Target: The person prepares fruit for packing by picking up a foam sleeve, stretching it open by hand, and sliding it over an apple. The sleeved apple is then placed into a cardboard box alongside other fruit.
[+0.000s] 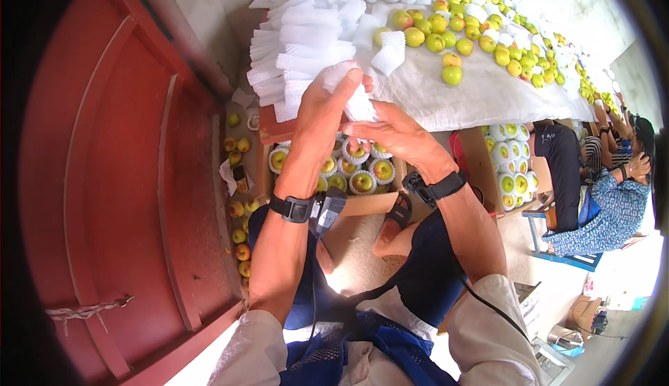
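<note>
Both hands (327, 107) (390, 135) grip foam net (355, 100) above box (362, 205) edge

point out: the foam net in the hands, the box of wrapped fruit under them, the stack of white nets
foam net (357, 104), head view, lower part between both hands
box of wrapped fruit (362, 205), head view, front cardboard wall
stack of white nets (300, 44), head view, middle of the pile

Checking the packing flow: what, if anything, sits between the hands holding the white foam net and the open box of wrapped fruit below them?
Nothing visible. Left hand and right hand hold the foam net directly above the box; only open air separates them.
</note>
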The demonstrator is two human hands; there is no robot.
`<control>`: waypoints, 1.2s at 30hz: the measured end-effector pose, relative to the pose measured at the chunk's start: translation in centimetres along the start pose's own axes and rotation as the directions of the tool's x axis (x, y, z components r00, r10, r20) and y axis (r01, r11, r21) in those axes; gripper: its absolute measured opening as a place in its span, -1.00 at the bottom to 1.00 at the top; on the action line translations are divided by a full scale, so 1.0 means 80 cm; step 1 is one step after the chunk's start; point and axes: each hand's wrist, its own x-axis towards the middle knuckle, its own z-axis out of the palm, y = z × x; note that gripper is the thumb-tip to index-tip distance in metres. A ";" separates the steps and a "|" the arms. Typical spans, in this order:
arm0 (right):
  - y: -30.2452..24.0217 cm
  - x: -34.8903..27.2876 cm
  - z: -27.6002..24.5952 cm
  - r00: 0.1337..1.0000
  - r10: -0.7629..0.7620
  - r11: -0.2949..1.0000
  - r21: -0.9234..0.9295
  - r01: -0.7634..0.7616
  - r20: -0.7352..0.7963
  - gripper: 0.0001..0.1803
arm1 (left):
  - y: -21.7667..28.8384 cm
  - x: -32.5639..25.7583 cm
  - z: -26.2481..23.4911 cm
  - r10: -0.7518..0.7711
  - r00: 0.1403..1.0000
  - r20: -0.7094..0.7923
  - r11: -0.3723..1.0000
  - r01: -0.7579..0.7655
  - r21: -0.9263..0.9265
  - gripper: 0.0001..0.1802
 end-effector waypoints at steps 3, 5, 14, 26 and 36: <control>0.005 0.002 -0.004 0.999 -0.035 0.998 -0.052 0.033 -0.035 -0.79 | -0.005 0.004 0.005 0.040 0.996 -0.078 0.997 -0.045 -0.068 -0.51; 0.005 0.004 -0.005 0.998 -0.040 0.995 -0.093 0.036 -0.041 -0.76 | -0.002 0.000 0.010 0.043 0.995 -0.085 0.994 -0.052 -0.097 -0.50; 0.008 0.009 0.028 0.925 -0.240 0.755 -0.656 -0.012 -0.293 -0.69 | -0.018 0.008 0.008 0.025 0.961 -0.276 0.953 -0.106 -0.282 -0.52; 0.017 0.020 0.019 0.808 -0.497 0.478 -0.877 -0.050 -0.317 -0.94 | -0.013 0.004 0.009 -0.076 0.987 -0.141 0.793 -0.026 -0.608 -0.37; 0.030 0.023 0.047 0.903 -0.215 0.430 -0.867 -0.253 -0.371 -0.75 | 0.003 0.006 0.006 -0.081 0.937 -0.340 0.890 -0.086 -0.448 -0.35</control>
